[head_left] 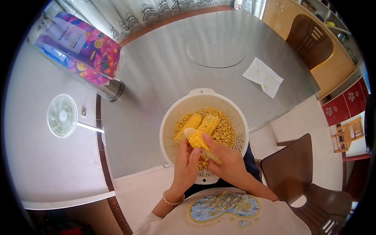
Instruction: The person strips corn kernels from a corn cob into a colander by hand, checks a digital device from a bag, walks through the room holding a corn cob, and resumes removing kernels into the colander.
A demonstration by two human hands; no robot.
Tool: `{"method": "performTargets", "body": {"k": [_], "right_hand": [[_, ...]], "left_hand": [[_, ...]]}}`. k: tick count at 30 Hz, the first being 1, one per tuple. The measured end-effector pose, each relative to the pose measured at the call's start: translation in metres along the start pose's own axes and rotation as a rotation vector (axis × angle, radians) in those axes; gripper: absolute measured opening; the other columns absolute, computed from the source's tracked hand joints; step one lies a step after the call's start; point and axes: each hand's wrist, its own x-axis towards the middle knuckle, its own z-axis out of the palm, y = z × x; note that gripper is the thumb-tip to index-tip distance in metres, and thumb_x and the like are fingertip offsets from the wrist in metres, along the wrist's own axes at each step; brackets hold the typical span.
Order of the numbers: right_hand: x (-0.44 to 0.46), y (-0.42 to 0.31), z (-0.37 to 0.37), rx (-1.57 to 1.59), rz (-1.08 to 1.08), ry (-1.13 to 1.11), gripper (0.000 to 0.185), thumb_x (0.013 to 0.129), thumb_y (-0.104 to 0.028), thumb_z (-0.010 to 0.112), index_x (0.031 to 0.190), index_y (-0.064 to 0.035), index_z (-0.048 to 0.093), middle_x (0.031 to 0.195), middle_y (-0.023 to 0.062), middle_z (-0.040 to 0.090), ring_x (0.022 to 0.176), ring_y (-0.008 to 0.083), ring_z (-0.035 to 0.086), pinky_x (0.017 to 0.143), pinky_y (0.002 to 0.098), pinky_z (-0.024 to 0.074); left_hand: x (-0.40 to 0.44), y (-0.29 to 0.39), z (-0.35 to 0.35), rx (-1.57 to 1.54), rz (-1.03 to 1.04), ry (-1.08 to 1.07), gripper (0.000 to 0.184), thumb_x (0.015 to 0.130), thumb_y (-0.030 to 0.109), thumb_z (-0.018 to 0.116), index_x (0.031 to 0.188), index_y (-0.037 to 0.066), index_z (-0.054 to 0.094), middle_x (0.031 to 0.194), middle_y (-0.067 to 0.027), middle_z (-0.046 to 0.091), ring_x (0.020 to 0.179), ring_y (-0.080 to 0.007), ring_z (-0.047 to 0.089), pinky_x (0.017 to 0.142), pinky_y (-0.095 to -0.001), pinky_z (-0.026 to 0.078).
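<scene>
Both hands are over a white colander with a perforated base. Between them is a corn cob, part yellow kernels and part stripped bare toward its lower right. My left hand supports the cob from below on its left side, fingers curled around it. My right hand is closed on the cob's stripped end, its thumb lying against the kernels. Loose corn kernels fill the colander's bottom. Two more corn cobs lie on them: one at left, another at right.
The colander sits at the near edge of a grey table. A stained paper napkin lies at the right, a round disc farther back. A colourful package in a wire basket stands left, near a fan. Brown chairs are at my right.
</scene>
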Motion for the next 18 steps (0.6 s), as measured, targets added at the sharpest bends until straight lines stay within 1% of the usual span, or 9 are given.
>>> {"method": "performTargets", "body": {"k": [4,7,9,10,12,13,15,16,18], "right_hand": [[-0.002,-0.002,0.0,-0.06,-0.012,-0.009,0.075,0.069,-0.011,0.068,0.138,-0.0192,0.04,0.075,0.0077,0.054,0.06,0.0229,0.058,0.053,0.0335,0.0495],[-0.003,-0.002,-0.001,-0.148,-0.03,-0.061,0.074,0.07,-0.012,0.068,0.138,-0.0195,0.041,0.074,0.0072,0.053,0.058,0.0226,0.058,0.051,0.0329,0.0488],[-0.003,-0.004,-0.001,-0.111,-0.009,-0.088,0.072,0.07,-0.012,0.068,0.137,-0.0194,0.042,0.073,0.0078,0.053,0.058,0.0234,0.057,0.052,0.0336,0.0489],[-0.003,-0.004,-0.002,-0.111,-0.009,-0.088,0.072,0.07,-0.012,0.068,0.137,-0.0194,0.042,0.073,0.0078,0.053,0.058,0.0234,0.057,0.052,0.0336,0.0489],[-0.002,-0.004,-0.003,-0.034,0.071,-0.127,0.072,0.068,-0.007,0.068,0.135,-0.0177,0.045,0.079,0.0118,0.056,0.063,0.027,0.06,0.058,0.0344,0.0501],[-0.001,-0.004,-0.003,-0.036,0.072,-0.127,0.072,0.068,-0.007,0.068,0.135,-0.0177,0.045,0.079,0.0118,0.056,0.063,0.027,0.06,0.058,0.0344,0.0501],[0.001,-0.001,-0.005,0.184,0.124,-0.074,0.073,0.071,-0.011,0.068,0.138,-0.0183,0.04,0.078,0.0104,0.056,0.065,0.0268,0.06,0.058,0.0354,0.0505],[0.001,0.0,-0.003,0.184,0.124,-0.074,0.073,0.071,-0.011,0.068,0.138,-0.0183,0.04,0.078,0.0104,0.056,0.065,0.0268,0.06,0.058,0.0354,0.0505],[0.001,0.004,0.001,0.104,0.041,-0.02,0.074,0.07,-0.011,0.068,0.138,-0.0174,0.04,0.085,0.0112,0.059,0.068,0.0274,0.061,0.06,0.0355,0.0507]], "left_hand": [[0.002,-0.001,0.0,0.065,0.006,0.027,0.033,0.091,0.006,0.041,0.122,-0.004,0.039,0.105,-0.0114,0.056,0.087,-0.0133,0.056,0.073,-0.0257,0.047],[0.005,-0.004,-0.004,0.12,-0.047,0.008,0.03,0.09,0.005,0.042,0.119,-0.005,0.041,0.096,-0.0103,0.058,0.079,-0.014,0.057,0.069,-0.0269,0.048],[0.006,-0.012,-0.005,0.198,-0.028,0.023,0.028,0.088,0.004,0.041,0.115,-0.005,0.043,0.086,-0.0094,0.059,0.07,-0.0141,0.057,0.063,-0.0279,0.048],[0.006,-0.016,-0.006,0.198,-0.028,0.023,0.028,0.088,0.004,0.041,0.115,-0.005,0.043,0.086,-0.0094,0.059,0.07,-0.0141,0.057,0.063,-0.0279,0.048],[0.007,-0.021,-0.009,0.319,0.031,0.002,0.03,0.087,0.002,0.038,0.116,-0.005,0.043,0.08,-0.0093,0.059,0.066,-0.0143,0.057,0.061,-0.0281,0.048],[0.007,-0.021,-0.011,0.319,0.031,0.001,0.03,0.087,0.002,0.038,0.116,-0.005,0.043,0.08,-0.0093,0.059,0.066,-0.0143,0.057,0.061,-0.0281,0.048],[0.007,-0.019,-0.016,0.175,-0.037,0.017,0.031,0.087,0.001,0.036,0.117,-0.005,0.042,0.089,-0.01,0.059,0.075,-0.0149,0.058,0.066,-0.0277,0.05],[0.007,-0.017,-0.014,0.175,-0.037,0.017,0.031,0.087,0.001,0.036,0.117,-0.005,0.042,0.089,-0.01,0.059,0.075,-0.0149,0.058,0.066,-0.0277,0.05],[0.007,-0.013,-0.006,-0.002,0.054,-0.005,0.032,0.09,0.003,0.04,0.12,-0.005,0.039,0.101,-0.0109,0.057,0.086,-0.0158,0.059,0.071,-0.0272,0.051]]}}
